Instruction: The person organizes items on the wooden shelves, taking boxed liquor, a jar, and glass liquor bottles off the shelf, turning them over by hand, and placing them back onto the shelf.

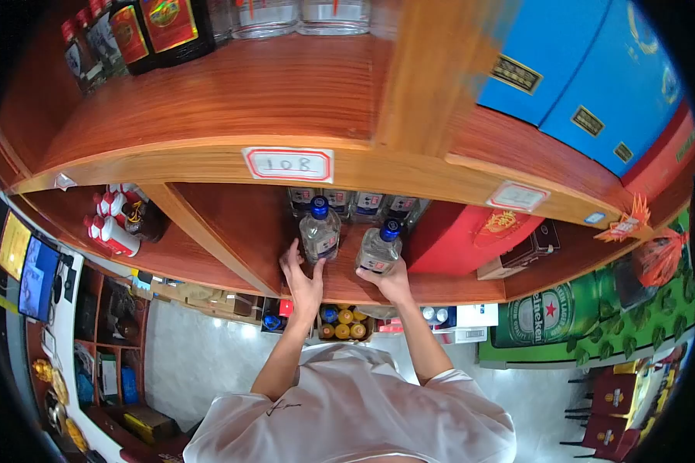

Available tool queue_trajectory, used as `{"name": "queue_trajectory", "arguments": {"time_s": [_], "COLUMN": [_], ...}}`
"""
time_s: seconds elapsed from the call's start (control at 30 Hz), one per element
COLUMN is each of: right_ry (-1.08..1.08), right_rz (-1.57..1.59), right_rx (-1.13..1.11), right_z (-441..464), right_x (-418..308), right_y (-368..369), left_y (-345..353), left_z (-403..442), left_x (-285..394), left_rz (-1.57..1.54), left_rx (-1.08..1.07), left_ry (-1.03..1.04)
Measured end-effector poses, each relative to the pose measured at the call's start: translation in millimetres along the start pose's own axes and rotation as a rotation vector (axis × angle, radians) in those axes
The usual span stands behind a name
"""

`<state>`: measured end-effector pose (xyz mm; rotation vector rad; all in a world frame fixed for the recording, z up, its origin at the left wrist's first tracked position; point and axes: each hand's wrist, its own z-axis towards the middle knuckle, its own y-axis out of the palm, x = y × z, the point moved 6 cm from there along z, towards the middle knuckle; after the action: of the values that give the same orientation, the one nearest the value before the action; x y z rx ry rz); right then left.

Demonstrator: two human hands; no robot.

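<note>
Two clear glass bottles with blue caps are at the front of a wooden shelf compartment. My right hand [391, 281] is wrapped round the lower part of the right bottle [379, 248], which leans slightly. Beside the base of the left bottle [320, 230] is my left hand [304, 282], its fingers spread and thumb apart. Whether its thumb touches the glass I cannot tell. Behind them stand several similar bottles [367, 203], partly hidden by the shelf edge above.
A red box [463, 239] stands right of the bottles, and a wooden divider [212, 231] runs along the left. Above is a shelf board [208, 100] with dark bottles [162, 35] and a price tag [288, 164]. Cartons of yellow-capped bottles [346, 322] sit below.
</note>
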<state>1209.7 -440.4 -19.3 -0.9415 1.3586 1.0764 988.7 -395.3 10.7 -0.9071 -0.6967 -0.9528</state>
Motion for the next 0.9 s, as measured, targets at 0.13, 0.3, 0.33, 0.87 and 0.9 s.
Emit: {"name": "queue_trajectory", "arguments": {"time_s": [0.13,0.3,0.33,0.87,0.9], "right_ry": [0.006,0.010,-0.039,-0.107,-0.106], "right_rz": [-0.040,-0.331,-0.416,-0.510,-0.497], "right_rx": [-0.106,-0.156,-0.109,0.013,0.006], "right_z": [14,24,22,39,41], "right_x": [1,-20,-25,-35,-34], "right_y": [3,-2,-3,29,30], "left_y": [12,11,10,8,7], "left_z": [-11,-7,-5,-7,-5], "left_x": [-28,-29,-29,-39,-37], "left_rz": [-0.144,-0.100,-0.097,-0.184,-0.189], "left_rx": [0.001,-0.045,-0.044,-0.016,-0.017], "left_ry": [-0.102,-0.040,-0.032,-0.111,-0.109]}}
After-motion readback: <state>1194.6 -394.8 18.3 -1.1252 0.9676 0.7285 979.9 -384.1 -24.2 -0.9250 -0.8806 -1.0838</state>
